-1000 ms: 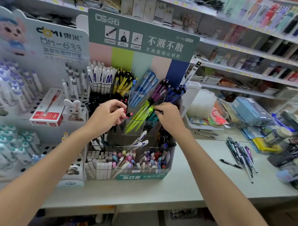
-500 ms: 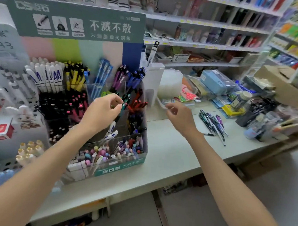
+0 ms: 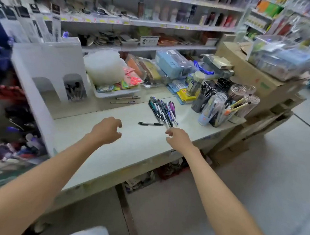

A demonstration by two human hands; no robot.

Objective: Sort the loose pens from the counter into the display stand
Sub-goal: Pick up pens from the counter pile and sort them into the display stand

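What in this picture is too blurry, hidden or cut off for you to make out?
1. Head view: the display stand is motion-blurred and cut by the left edge, so its compartments cannot be told apart.
2. The pile of pens overlaps itself, so no count is possible.
3. The shelf labels are too blurred to read.
4. The right hand: from this angle, whether it touches the pile is unclear.

At centre frame we hold our left hand (image 3: 107, 130) loosely curled and empty over the pale grey counter top (image 3: 91, 149). Right of centre our right hand (image 3: 176, 139), fingers loosely bent, sits just beside the near end of the fanned heap of loose mixed-colour pens (image 3: 161, 108). A single black click pen (image 3: 150, 124) lies flat just beyond the gap between both hands. The crowded pen display stand (image 3: 9, 119) is a blur at the left edge.
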